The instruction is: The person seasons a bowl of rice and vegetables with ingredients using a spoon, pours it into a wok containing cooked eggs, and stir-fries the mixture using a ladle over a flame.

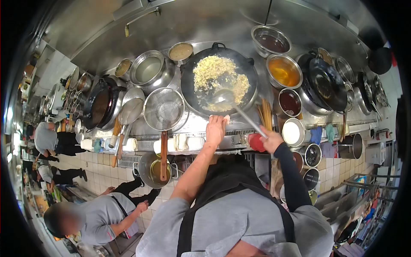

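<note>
A large black wok sits on the stove in front of me, with chopped yellow and pale food spread over its far and right side. Light steam hangs above it. My right hand is closed round the long handle of a metal ladle. The ladle's bowl rests in the food near the wok's middle. At the wok's near rim my left hand is closed, with a pale bit of cloth showing by the fingers. The exact grip beneath those fingers is hidden.
A wire strainer lies left of the wok, its wooden handle over a pot. Bowls of amber liquid and dark sauce stand right, near a bamboo brush. Another black wok is further right. A person is at lower left.
</note>
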The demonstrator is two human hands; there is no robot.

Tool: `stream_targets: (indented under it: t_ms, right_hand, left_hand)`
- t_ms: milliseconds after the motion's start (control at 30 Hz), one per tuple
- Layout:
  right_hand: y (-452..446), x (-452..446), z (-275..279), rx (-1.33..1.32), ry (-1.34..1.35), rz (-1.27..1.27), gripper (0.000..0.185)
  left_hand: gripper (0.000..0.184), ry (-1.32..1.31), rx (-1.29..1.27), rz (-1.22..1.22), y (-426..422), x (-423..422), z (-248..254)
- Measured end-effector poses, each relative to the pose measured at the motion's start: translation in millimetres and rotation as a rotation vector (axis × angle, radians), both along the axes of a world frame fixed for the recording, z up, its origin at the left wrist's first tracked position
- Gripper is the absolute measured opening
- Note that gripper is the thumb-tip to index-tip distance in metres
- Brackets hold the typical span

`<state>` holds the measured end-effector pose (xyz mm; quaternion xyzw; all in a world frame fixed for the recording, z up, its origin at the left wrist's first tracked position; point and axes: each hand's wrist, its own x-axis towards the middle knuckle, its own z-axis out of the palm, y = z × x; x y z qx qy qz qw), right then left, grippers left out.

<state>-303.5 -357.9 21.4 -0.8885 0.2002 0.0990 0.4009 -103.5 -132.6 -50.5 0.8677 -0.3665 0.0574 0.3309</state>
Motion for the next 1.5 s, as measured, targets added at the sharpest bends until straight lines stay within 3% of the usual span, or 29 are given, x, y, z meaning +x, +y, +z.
stream_targets:
  t_ms: [33,100,133,200,300,333,367,467,500,567,633,667,700,733,767,800,833,933,967,1000,1067,1167,1200,1233,1300,1333,1367,1433,1500]
  right_hand:
    - [-17.4,4.4,-8.1,-0.254,0.02,0.066,0.056]
    - [-31.8,52.3,-78.8,-0.338,-0.431,-0.002,0.062]
    - [-25.4,90.4,-69.0,-0.218,-0.204,-0.078,0.063]
    - [17.7,135.1,-67.9,-0.109,-0.013,-0.132,0.062]
    - [38.7,119.1,-104.6,0.038,-0.298,-0.064,0.057]
    - [42.0,104.7,-114.1,0.11,-0.414,-0.03,0.056]
    - [52.6,72.0,4.9,0.279,-0.141,-0.023,0.054]
    - [36.0,-16.4,94.9,0.182,-0.165,0.131,0.055]
    - [14.4,-40.1,91.4,0.036,-0.423,0.312,0.058]
    - [-14.4,-74.0,176.4,0.647,0.295,-0.03,0.059]
    - [-38.9,-80.1,166.6,0.656,0.375,-0.056,0.061]
    - [-53.0,-78.4,131.4,0.55,0.345,-0.01,0.058]
    - [-42.3,-48.3,135.1,0.482,0.358,0.045,0.048]
    - [-36.0,-27.3,103.6,0.215,0.224,0.12,0.039]
    - [-40.9,-15.8,39.2,0.021,-0.063,0.146,0.04]
    - [-36.7,-5.7,-1.5,-0.146,-0.342,0.169,0.044]
    - [-11.9,1.8,18.9,-0.101,-0.188,0.025,0.048]
    - [22.3,-16.2,73.6,-0.037,-0.181,-0.033,0.053]
    - [19.0,-27.7,83.3,-0.007,-0.188,-0.007,0.054]
    - [4.9,-44.6,90.8,0.029,-0.274,0.096,0.055]
    - [-9.7,-54.7,160.1,0.179,0.002,0.1,0.054]
    - [-29.5,-37.0,173.5,0.298,0.341,0.019,0.045]
    - [-23.3,-16.2,154.7,0.193,0.237,0.066,0.041]
    - [-44.4,-4.0,76.3,-0.051,0.035,0.237,0.044]
    - [-15.3,28.0,55.9,-0.043,-0.018,0.036,0.05]
    - [-4.0,21.1,26.7,-0.026,-0.223,-0.041,0.052]
    - [10.7,12.5,25.4,-0.048,-0.2,-0.088,0.055]
    - [43.4,-16.3,30.2,0.037,-0.47,-0.114,0.056]
    - [78.0,-56.5,22.5,0.29,-0.183,-0.343,0.055]
  left_hand:
    - [0.02,0.021,0.012,-0.002,1.1,0.6,-0.4]
    - [0.022,0.065,0.035,-0.012,-0.5,2.1,0.0]
    - [0.024,0.07,0.064,-0.027,-1.7,4.4,2.3]
    - [0.03,0.081,0.123,-0.056,-5.0,8.4,7.9]
    - [0.038,0.109,0.28,-0.159,-12.4,34.0,-20.1]
    - [0.043,0.07,0.192,-0.199,-12.3,35.1,-35.7]
    - [0.041,0.116,0.194,-0.163,-8.4,21.9,-29.9]
    - [0.035,0.148,0.087,-0.102,9.7,-28.3,66.7]
    - [0.032,0.112,-0.019,-0.104,23.5,-48.7,97.8]
    - [0.032,0.194,-0.06,-0.133,41.6,-53.4,144.9]
    - [0.03,0.192,-0.051,-0.168,46.2,-45.5,144.6]
    - [0.031,0.196,-0.04,-0.156,37.4,-32.7,122.3]
    - [0.031,0.199,-0.029,-0.145,26.8,-24.2,94.3]
    - [0.032,0.265,0.021,-0.149,19.5,-23.9,74.9]
    - [0.029,0.212,0.09,-0.24,15.4,-22.1,20.7]
    - [0.026,0.224,0.109,-0.258,24.3,-35.1,10.0]
    - [0.022,0.23,0.123,-0.273,36.3,-56.2,5.9]
    - [0.019,0.361,0.224,-0.352,86.5,-112.0,17.5]
    - [0.019,0.444,0.237,-0.367,93.6,-119.9,37.5]
    - [0.019,0.364,0.196,-0.448,85.0,-115.5,87.6]
    - [0.016,0.171,0.108,-0.354,63.9,-77.0,141.1]
    - [0.023,0.218,0.1,-0.32,30.2,-10.8,141.7]
    - [0.023,0.311,0.051,-0.214,17.0,-5.0,92.7]
    - [0.024,0.29,0.094,-0.23,14.1,-10.9,56.1]
    - [0.026,0.246,0.178,-0.267,17.3,-32.2,7.1]
    - [0.028,0.245,0.178,-0.329,29.0,-45.0,-3.1]
    - [0.03,0.25,0.18,-0.386,46.6,-60.3,-9.1]
    - [0.031,0.303,0.203,-0.354,60.9,-66.7,15.6]
    - [0.031,0.256,0.127,-0.326,57.5,-57.3,45.1]
